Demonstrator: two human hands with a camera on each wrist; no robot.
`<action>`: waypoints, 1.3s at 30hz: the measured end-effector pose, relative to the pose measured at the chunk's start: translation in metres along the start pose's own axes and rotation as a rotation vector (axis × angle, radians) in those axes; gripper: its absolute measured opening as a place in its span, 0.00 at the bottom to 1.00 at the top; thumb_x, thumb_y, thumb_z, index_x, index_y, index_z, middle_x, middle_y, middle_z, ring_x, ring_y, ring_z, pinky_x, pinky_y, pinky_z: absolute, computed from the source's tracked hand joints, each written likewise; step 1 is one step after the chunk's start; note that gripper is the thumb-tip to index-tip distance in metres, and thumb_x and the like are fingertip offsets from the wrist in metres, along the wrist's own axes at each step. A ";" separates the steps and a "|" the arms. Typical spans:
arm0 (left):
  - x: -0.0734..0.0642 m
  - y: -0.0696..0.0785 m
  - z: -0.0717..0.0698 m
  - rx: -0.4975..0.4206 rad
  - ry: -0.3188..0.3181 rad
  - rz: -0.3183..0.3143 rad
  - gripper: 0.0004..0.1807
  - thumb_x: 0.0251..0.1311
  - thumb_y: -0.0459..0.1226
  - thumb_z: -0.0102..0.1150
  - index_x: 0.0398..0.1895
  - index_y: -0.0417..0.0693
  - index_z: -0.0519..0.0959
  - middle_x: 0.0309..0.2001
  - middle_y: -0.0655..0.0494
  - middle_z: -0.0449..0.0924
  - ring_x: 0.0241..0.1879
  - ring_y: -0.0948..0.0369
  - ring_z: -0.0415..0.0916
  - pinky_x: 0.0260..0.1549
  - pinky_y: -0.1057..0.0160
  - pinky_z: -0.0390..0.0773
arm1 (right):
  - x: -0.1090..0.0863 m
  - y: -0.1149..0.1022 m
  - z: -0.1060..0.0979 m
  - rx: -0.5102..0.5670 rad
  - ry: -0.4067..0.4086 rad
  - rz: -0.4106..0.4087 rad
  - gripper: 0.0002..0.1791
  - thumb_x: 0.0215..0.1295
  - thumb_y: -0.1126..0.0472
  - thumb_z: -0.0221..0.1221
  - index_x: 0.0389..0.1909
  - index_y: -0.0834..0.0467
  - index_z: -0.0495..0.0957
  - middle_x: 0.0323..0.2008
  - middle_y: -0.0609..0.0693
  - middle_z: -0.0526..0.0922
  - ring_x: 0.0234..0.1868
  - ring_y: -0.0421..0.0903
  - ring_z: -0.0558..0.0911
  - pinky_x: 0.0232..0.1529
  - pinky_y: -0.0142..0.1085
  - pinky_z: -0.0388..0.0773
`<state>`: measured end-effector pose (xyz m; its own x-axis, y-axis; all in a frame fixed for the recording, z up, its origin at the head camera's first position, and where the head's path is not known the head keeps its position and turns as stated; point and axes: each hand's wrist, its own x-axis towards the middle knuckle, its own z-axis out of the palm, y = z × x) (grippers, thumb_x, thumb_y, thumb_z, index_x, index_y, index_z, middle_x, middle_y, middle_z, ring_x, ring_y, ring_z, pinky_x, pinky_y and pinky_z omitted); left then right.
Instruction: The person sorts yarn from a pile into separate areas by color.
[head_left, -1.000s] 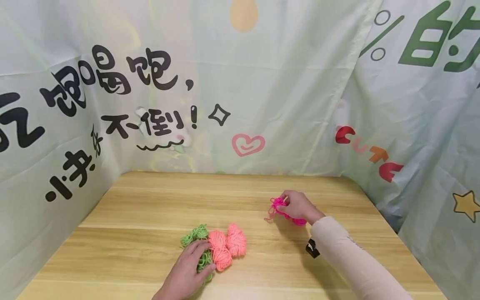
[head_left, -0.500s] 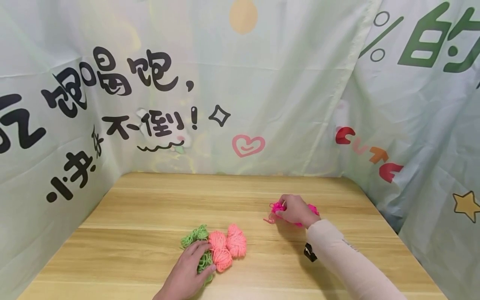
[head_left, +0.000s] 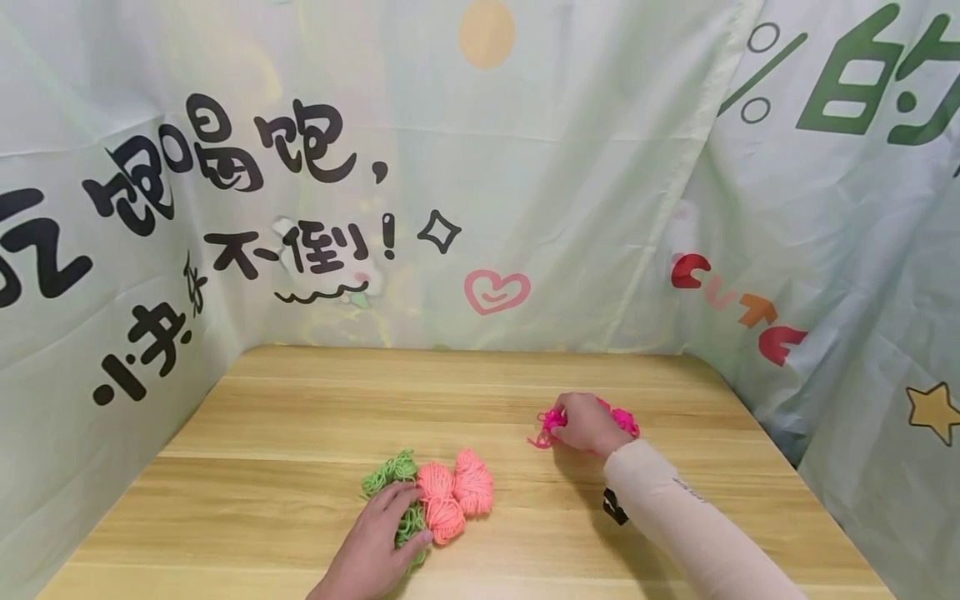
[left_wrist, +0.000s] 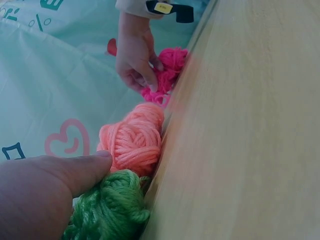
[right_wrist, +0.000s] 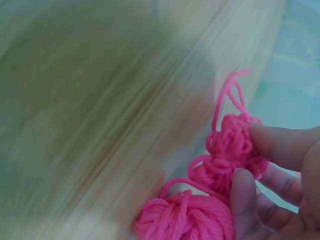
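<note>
A bundle of green yarn (head_left: 411, 525) lies near the front of the table, with my left hand (head_left: 367, 542) resting over it. The left thumb is straight, and its tip touches the coral yarn (left_wrist: 135, 145) beside the green bundle (left_wrist: 110, 210) in the left wrist view. Farther back on the right, my right hand (head_left: 588, 423) grips a hot-pink yarn bundle (head_left: 624, 421). Up close in the right wrist view, thumb and fingers pinch the looped end of the pink yarn (right_wrist: 227, 150). Its rounder wound part (right_wrist: 187, 220) and a loose strand hang outside the fingers.
The wooden table (head_left: 262, 417) has a printed cloth (head_left: 570, 208) standing behind it and along both sides. A second coral lobe of yarn (head_left: 472, 483) lies right of the first. A black band (head_left: 615, 506) is on the right wrist, below the sleeve.
My right hand has moved slightly down and to the left. The pink yarn has come down lower, and its rounder end now shows right of the wrist. The left hand stays in place.
</note>
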<state>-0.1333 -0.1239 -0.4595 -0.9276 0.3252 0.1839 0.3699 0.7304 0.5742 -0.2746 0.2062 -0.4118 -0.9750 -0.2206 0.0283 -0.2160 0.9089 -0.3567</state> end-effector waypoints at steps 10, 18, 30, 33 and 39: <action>0.000 -0.001 0.001 0.004 0.011 0.013 0.29 0.60 0.48 0.64 0.60 0.42 0.73 0.62 0.46 0.69 0.62 0.43 0.65 0.57 0.40 0.69 | -0.001 -0.004 0.004 -0.021 0.009 -0.009 0.08 0.54 0.69 0.68 0.32 0.61 0.78 0.28 0.49 0.79 0.30 0.45 0.76 0.35 0.39 0.79; 0.000 -0.002 0.002 0.012 0.022 0.019 0.28 0.60 0.47 0.64 0.60 0.42 0.73 0.62 0.46 0.70 0.62 0.43 0.65 0.57 0.40 0.69 | 0.000 -0.004 0.006 -0.032 0.020 -0.008 0.11 0.53 0.73 0.67 0.37 0.63 0.79 0.32 0.52 0.81 0.34 0.47 0.78 0.39 0.41 0.80; -0.001 -0.001 0.001 0.006 0.011 0.013 0.29 0.60 0.47 0.64 0.60 0.42 0.73 0.62 0.46 0.69 0.62 0.43 0.65 0.56 0.39 0.69 | -0.004 -0.008 -0.002 -0.005 0.025 -0.013 0.12 0.54 0.72 0.66 0.40 0.63 0.78 0.37 0.56 0.81 0.41 0.51 0.79 0.45 0.47 0.80; -0.001 -0.001 0.001 0.005 0.010 0.011 0.29 0.60 0.47 0.64 0.60 0.42 0.73 0.62 0.45 0.69 0.62 0.42 0.65 0.57 0.39 0.69 | -0.005 -0.008 -0.004 0.004 0.023 0.000 0.12 0.57 0.68 0.66 0.42 0.63 0.78 0.39 0.56 0.81 0.42 0.52 0.80 0.46 0.47 0.79; 0.000 -0.001 0.001 -0.002 0.008 0.003 0.28 0.60 0.47 0.65 0.60 0.42 0.74 0.61 0.45 0.69 0.62 0.42 0.65 0.57 0.39 0.69 | -0.005 -0.010 -0.011 0.031 0.010 0.032 0.15 0.62 0.62 0.64 0.48 0.64 0.78 0.42 0.58 0.81 0.41 0.52 0.81 0.42 0.47 0.80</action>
<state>-0.1334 -0.1247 -0.4609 -0.9269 0.3225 0.1920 0.3725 0.7280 0.5756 -0.2685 0.2017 -0.3976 -0.9818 -0.1883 0.0256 -0.1835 0.9040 -0.3861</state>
